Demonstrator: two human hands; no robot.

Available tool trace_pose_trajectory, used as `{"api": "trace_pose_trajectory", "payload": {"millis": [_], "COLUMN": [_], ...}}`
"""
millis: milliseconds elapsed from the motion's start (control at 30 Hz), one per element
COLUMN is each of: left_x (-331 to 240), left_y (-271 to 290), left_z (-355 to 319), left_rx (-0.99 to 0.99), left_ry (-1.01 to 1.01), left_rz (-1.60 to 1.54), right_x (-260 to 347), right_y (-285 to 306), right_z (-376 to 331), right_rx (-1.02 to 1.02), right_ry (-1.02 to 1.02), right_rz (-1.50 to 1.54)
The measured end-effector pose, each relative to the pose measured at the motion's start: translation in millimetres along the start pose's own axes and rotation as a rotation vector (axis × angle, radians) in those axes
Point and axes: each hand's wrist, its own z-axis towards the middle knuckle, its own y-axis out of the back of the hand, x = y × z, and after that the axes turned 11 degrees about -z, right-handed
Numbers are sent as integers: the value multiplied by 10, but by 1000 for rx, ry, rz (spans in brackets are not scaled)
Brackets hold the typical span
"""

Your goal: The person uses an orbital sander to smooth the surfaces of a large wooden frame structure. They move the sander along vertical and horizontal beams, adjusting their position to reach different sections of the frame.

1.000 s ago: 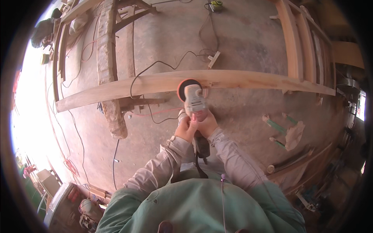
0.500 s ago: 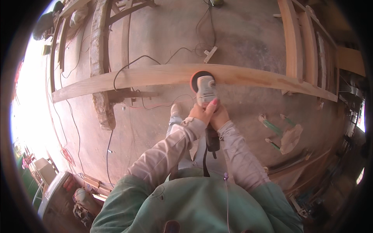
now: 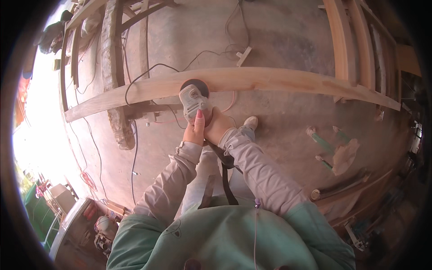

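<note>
A grey power sander [image 3: 194,100] with a round, dark, orange-edged disc [image 3: 202,84] rests at the near edge of a long wooden beam [image 3: 256,79]. Wrapped around the sander's body from the left is my left hand [image 3: 194,132], its thumb lying on top. My right hand [image 3: 218,125] closes on the tool from the right, its fingers partly hidden. A dark strap or cord [image 3: 228,184] hangs below my hands toward my body.
A rough timber [image 3: 114,72] supports the beam at left, and upright boards [image 3: 344,45] stand at right. Cables [image 3: 96,153] run over the floor. A stool-like thing with green legs [image 3: 344,155] lies at right. A white power strip [image 3: 244,56] sits beyond the beam.
Both hands have moved the sander left along the beam. A shoe now shows right of my arms, where before one showed on the left.
</note>
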Motion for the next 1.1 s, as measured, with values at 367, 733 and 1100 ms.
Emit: {"api": "trace_pose_trajectory", "payload": {"millis": [367, 733, 1100], "left_x": [120, 125, 84], "left_y": [-943, -444, -2072], "left_z": [68, 168, -78], "left_rx": [116, 67, 360], "left_ry": [-121, -290, -133], "left_rz": [727, 377, 568], "right_x": [-820, -424, -1764], "right_y": [423, 280, 1188], "right_z": [-251, -4, -346], "right_rx": [-314, -145, -448], "right_ry": [40, 62, 44], "right_rz": [256, 65, 430]}}
